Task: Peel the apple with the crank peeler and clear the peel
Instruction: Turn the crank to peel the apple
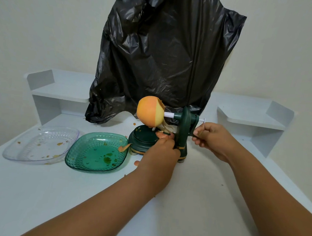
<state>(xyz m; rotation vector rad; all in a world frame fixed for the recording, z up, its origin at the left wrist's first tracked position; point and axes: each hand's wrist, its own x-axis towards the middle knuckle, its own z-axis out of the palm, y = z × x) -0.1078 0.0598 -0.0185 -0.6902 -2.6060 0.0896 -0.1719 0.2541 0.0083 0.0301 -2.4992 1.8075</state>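
The peeler point(179, 135) stands mid-counter point(192, 193), a green dish point(94, 152) just beside its left. Left hand point(160, 154) grips its base; right hand point(212, 139) grips the crank. The apple point(149, 111) sits skewered, peeled pale only near the shaft.

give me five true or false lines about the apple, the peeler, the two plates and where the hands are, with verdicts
1. The apple is mounted on the peeler and only partly peeled. True.
2. The right hand lies flat on the table. False: its fingers are curled around the crank handle.
3. The green plate sits between the clear plate and the peeler. True.
4. The left hand is holding the green plate. False: it is at the peeler's base, by the peel.
5. The black bag lies in front of the plates. False: it stands behind the peeler, against the wall.
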